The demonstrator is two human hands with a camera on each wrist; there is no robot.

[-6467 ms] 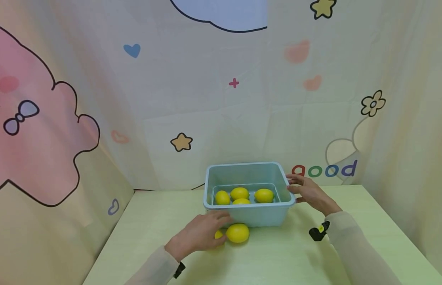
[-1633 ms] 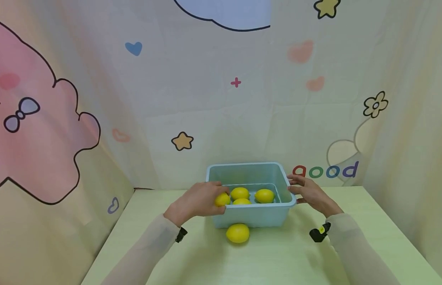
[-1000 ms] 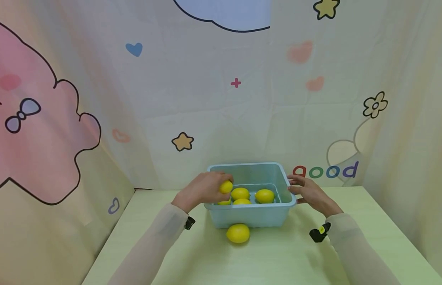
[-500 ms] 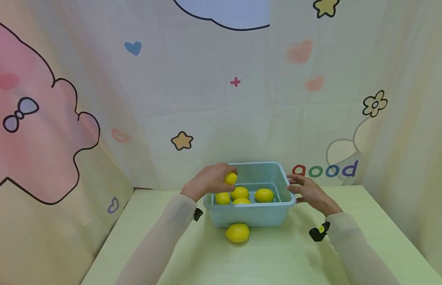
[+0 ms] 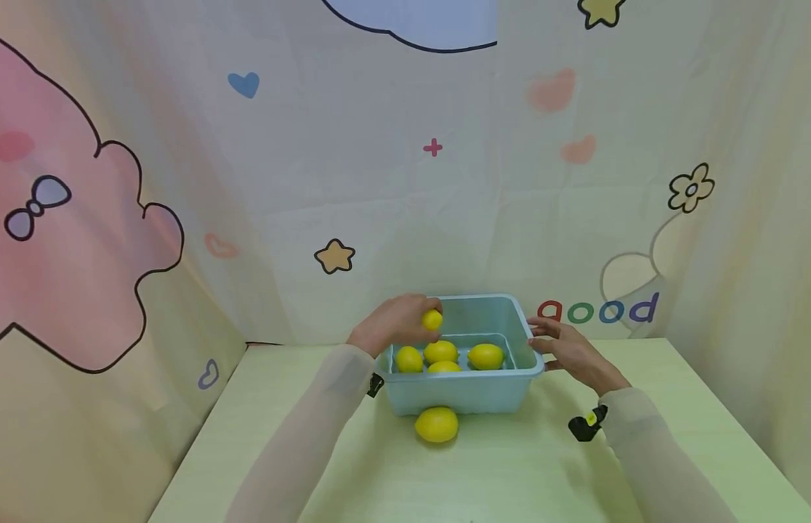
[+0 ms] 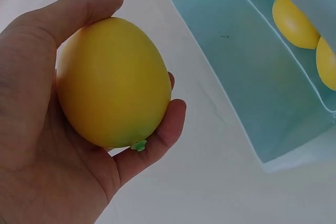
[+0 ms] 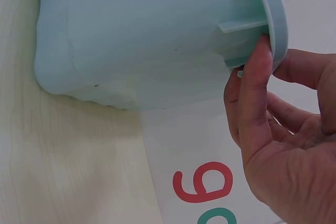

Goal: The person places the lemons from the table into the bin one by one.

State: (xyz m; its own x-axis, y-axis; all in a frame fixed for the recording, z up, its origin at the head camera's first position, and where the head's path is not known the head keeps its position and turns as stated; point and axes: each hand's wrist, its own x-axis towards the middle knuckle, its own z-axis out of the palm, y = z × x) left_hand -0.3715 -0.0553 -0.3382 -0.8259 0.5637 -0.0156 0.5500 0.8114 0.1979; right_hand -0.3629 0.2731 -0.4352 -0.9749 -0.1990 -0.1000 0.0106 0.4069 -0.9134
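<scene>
My left hand grips a yellow lemon with a small green tip, held up over the left part of a light blue plastic bin. Thumb and fingers wrap round the fruit in the left wrist view. Several lemons lie on the bin's floor, the front one partly hidden by the near wall. One more lemon sits on the table just before the bin. At the right side, my right hand holds the bin's rim, fingers under the lip and thumb against its outer edge.
The pale wooden table ends at the back against a printed curtain, close behind the bin. Curtains also hang along the left and right sides.
My left hand has taken a lemon from the table in front of the bin, lifted it past the left rim and moved it right, over the inside. The right hand stays at the rim.
</scene>
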